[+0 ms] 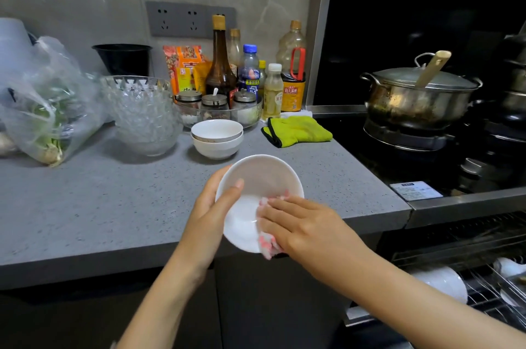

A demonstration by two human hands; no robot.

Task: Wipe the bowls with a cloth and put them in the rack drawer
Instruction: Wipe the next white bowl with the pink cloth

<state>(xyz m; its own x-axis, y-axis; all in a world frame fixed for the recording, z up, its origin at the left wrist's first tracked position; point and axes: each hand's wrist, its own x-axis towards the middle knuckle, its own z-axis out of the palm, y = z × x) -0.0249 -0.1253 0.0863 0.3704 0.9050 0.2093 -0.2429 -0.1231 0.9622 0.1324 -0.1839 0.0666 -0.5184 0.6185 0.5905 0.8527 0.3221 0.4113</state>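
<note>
bowl (256, 178) is showing glossy white glaze, probably ceramic | cloth (266, 246) is looking soft, pink-white fabric | surface (113, 200) is reading matt, speckled grey stone | pot (412, 104) is gleaming, stained steel | glass bowls (142, 115) are glinting, faceted, clear | bag (48, 98) is looking thin, crinkled plastic

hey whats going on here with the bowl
A person is wiping a white bowl: the left hand holds it by the rim over the counter edge while the right hand presses a pink cloth inside it. Two stacked bowls sit on the counter behind. The rack drawer at lower right is open with an upturned bowl in it.
</note>
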